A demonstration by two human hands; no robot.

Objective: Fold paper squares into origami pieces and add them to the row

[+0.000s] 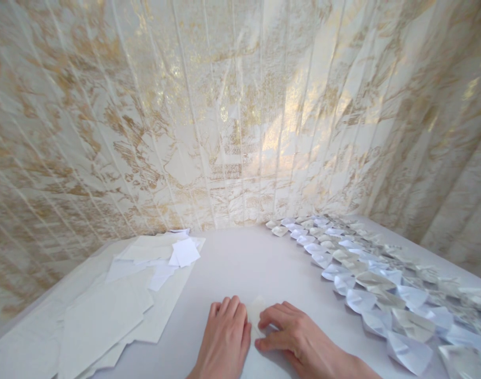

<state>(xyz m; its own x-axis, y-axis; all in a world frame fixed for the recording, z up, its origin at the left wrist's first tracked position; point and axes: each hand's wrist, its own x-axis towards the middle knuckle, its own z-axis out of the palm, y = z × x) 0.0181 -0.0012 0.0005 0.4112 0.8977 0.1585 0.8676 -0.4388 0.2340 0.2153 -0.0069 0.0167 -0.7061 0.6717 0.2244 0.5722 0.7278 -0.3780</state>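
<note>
My left hand (226, 337) lies palm down near the front of the white table (240, 258), fingers together and stretched flat over a small white paper piece (255, 310). My right hand (291, 331) sits beside it, fingers curled and pressing on the same paper's right edge. Most of the paper is hidden beneath both hands.
A loose pile of white paper sheets (118, 300) covers the left of the table, with small squares (185, 251) on top. Several folded white and silver paper shapes (374, 287) lie in overlapping rows along the right side. A cream and gold curtain (224, 116) hangs behind.
</note>
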